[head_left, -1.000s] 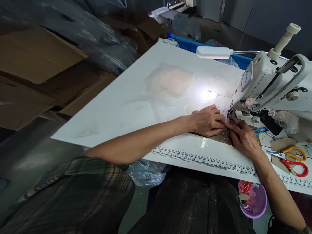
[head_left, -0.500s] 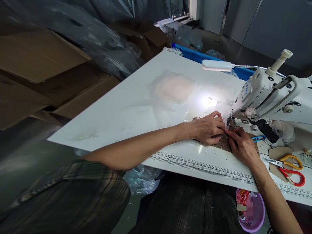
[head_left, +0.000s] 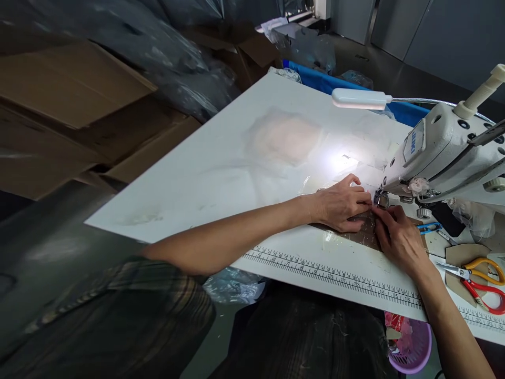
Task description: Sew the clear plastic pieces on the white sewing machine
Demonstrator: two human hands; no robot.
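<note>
My left hand (head_left: pixel 342 206) lies on the white sewing table with its fingers bent and pinched together, just left of the sewing machine's presser foot (head_left: pixel 381 199). Close in from the right, my right hand (head_left: pixel 401 238) also has its thumb and forefinger pinched, their tips almost meeting the left fingertips. Whatever lies between the fingers is too small and covered to make out. Under both hands shows a flat brown patch (head_left: pixel 365 237) with a few pale threads. The white sewing machine (head_left: pixel 437 150) stands over the right side.
A lamp (head_left: pixel 361 99) lights the table (head_left: pixel 221 168), whose front edge carries a printed ruler (head_left: pixel 331 275). Blue snips (head_left: pixel 429 227) and scissors with yellow and red handles (head_left: pixel 469 272) lie at right. Below hangs a purple basket (head_left: pixel 418 350). Cardboard boxes (head_left: pixel 74 84) stand at left.
The camera view has shifted slightly, so the machine and scissors sit further right. Both hands stay at the presser foot with nearly the same pinched fingers.
</note>
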